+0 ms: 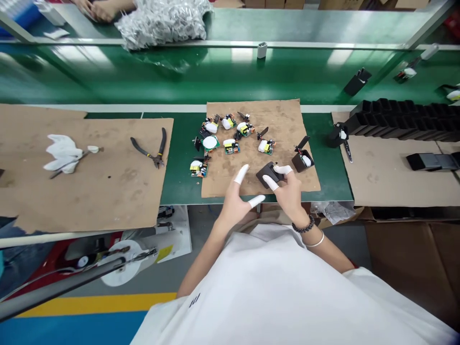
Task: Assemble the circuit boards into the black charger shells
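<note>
At far left I have a crumpled white bundle [63,153] on a stained brown cardboard sheet [118,201]. Beyond it, another person's hands [104,8] are beside a heap of crinkled clear plastic [163,21]. Black-handled pliers [158,155] lie open near the sheet's right edge. Next, loose green circuit boards with white and yellow parts [232,146] crowd a smaller brown cardboard sheet [283,112] on the green bench [183,189], a few straddling its left edge. My left hand [235,203] is at the near edge, its white-capped fingers spread wide. Just right of it, my right hand [289,191] has its white-capped fingers closed on a tilted matte black box-shaped case [266,176], over the cardboard. An open black case with a board in it [298,164] stands close by, tight against that hand's right side. Farther right, a long double row of black plastic cases [402,117] fills the back of a third cardboard sheet [381,179].
</note>
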Tool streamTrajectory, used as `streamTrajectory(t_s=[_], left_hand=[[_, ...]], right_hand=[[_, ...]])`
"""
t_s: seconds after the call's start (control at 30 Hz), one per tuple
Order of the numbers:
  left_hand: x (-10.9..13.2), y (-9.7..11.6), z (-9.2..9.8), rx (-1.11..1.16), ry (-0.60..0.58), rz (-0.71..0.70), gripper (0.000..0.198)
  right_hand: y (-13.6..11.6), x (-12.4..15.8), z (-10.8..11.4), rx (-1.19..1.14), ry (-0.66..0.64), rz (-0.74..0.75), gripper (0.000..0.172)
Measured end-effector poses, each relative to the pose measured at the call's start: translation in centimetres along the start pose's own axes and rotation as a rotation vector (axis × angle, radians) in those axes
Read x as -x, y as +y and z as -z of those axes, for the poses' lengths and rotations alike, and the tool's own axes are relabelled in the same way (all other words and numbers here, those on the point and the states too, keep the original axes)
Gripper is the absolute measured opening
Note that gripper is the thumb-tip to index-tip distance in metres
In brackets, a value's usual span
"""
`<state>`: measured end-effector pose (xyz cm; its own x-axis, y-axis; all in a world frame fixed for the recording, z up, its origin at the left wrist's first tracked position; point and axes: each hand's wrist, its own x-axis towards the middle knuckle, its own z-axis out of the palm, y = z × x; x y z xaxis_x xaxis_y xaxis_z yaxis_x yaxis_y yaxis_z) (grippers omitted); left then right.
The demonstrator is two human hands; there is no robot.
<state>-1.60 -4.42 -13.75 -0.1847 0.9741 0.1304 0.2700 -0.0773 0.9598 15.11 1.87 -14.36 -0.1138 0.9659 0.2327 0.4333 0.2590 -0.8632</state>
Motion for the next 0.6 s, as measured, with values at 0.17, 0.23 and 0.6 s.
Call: streamTrajectory(t_s=[0.17,0.23,0.6], left_hand=[[-0.8,1.6,-1.9,-0.04,0.133,-0.053,0.064],[-0.7,2.8,-1.3,-0.028,0.126,-0.066,0.062],[-1.5,4.2,0.3,0.643,-0.039,0.387,0.055]], right_hand=[[-2.0,0.3,0.1,-0.522,-0.078,-0.359,0.058],[-2.5,-0.3,0.9,-0.65,-0.202,-0.461,0.055],[-3.8,-3.2,2.6,-0.852,-0.537,-0.542,0.065]])
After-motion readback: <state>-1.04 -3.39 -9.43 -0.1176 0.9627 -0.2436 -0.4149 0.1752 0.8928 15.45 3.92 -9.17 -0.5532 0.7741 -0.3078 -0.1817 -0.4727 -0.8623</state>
